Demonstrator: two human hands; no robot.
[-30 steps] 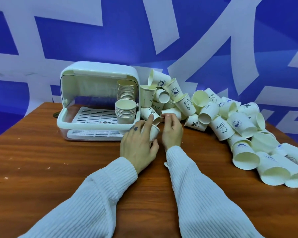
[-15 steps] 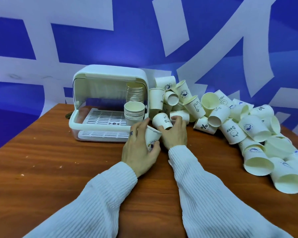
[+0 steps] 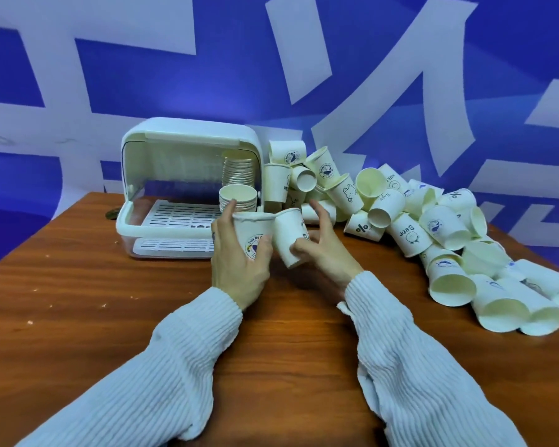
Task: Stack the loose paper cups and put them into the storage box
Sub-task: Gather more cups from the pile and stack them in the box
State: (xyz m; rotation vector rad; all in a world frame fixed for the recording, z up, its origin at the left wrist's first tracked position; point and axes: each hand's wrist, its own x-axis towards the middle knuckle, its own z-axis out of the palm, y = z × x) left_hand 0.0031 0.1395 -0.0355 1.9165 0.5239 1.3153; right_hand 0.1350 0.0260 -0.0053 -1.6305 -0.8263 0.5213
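At the centre of the frame the left hand [image 3: 239, 262] grips an upright paper cup [image 3: 254, 235] with a round blue logo, thumb curled across its front and fingers wrapped behind, its open rim facing up. Just to the right, the right hand [image 3: 323, 253] holds a second cup [image 3: 289, 240], tilted with its rim toward the first cup's rim so the two touch at the top edge; the thumb presses the lower side of this cup while the fingers curve round its far side, the index finger raised above it. Both arms wear white ribbed sleeves [image 3: 417, 375] that run in from the bottom of the frame. Behind the hands, left of centre, the white storage box [image 3: 188, 137] stands on the wooden counter [image 3: 78, 301] with its domed lid rolled back and the front open. Inside it, on the slotted tray at the right end, sit a short stack of cups [image 3: 238, 198] and, behind that, a taller stack [image 3: 238, 171]. A heap of loose cups [image 3: 410, 221] starts against the box's right wall and spreads across the counter to the right edge of the frame, most lying on their sides, some with open mouths facing the camera. A blue wall with broad white strokes [image 3: 304, 75] fills the upper half.
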